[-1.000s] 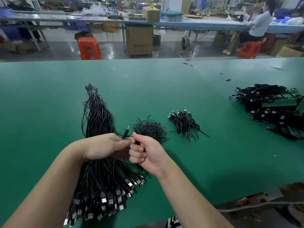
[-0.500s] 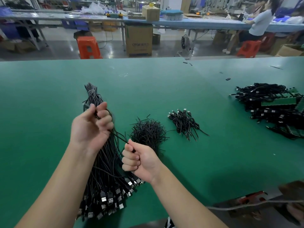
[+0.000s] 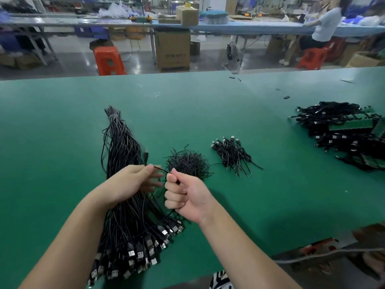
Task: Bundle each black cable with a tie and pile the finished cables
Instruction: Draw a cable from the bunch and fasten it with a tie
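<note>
Head view: both hands meet over the near end of the unbundled cable bunch [image 3: 125, 184], which lies on the green table [image 3: 250, 205] with its long axis running away from the person, USB plugs nearest. The left hand [image 3: 133, 182] pinches one black cable [image 3: 161, 169]; the right hand [image 3: 185, 195] is clenched around its folded length. The tie heap [image 3: 188, 163] sits just beyond the right hand, the nearer one; the finished pile [image 3: 233, 155] lies further right. A carton's [image 3: 173, 49] print is unreadable.
</note>
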The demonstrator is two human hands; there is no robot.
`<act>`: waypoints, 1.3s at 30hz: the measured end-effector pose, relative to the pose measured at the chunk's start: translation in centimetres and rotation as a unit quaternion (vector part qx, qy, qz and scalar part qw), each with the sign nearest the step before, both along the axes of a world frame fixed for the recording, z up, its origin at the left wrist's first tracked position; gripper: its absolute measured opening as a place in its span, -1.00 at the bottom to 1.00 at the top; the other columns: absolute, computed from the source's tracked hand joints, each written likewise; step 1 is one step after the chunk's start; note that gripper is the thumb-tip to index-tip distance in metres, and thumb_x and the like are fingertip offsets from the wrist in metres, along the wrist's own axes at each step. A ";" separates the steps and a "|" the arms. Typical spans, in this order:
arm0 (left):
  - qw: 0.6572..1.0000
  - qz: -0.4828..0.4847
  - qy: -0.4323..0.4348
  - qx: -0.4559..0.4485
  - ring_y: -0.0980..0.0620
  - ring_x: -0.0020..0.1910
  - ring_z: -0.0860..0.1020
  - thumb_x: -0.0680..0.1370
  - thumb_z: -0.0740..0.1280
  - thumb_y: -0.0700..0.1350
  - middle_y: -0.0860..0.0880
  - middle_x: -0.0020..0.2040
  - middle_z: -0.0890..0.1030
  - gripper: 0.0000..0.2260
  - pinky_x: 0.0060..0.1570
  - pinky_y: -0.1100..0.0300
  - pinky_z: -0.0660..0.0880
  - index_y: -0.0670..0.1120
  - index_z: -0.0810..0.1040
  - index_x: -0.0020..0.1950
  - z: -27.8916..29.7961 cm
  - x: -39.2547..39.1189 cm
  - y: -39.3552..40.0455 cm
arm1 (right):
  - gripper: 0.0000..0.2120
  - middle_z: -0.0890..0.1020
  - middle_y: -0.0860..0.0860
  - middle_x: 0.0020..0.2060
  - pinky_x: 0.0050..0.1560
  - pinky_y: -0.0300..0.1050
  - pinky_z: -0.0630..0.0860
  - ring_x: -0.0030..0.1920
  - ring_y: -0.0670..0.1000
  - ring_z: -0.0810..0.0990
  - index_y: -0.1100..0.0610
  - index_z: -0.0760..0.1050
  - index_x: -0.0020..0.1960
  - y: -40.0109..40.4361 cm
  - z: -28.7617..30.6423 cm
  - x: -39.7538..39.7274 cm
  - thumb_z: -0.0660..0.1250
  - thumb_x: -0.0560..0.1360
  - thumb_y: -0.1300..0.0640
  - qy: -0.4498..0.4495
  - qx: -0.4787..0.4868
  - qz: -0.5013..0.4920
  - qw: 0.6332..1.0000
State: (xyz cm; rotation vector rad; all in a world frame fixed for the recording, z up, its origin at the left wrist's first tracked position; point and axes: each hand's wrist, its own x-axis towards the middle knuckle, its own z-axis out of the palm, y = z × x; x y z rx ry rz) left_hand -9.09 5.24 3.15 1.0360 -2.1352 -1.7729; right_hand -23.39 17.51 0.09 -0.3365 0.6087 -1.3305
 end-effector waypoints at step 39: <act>0.903 0.224 0.314 0.192 0.06 -0.30 0.65 0.72 0.11 -0.03 -0.11 -0.07 0.73 -0.65 -0.35 0.26 0.55 -0.26 0.56 0.14 1.6 -5.6 3.5 | -0.69 0.53 -0.11 -0.46 -0.28 0.01 0.42 -0.39 -0.01 0.41 0.04 0.43 -0.22 0.8 1.8 0.7 0.13 0.68 0.14 0.588 -0.039 -0.049 0.806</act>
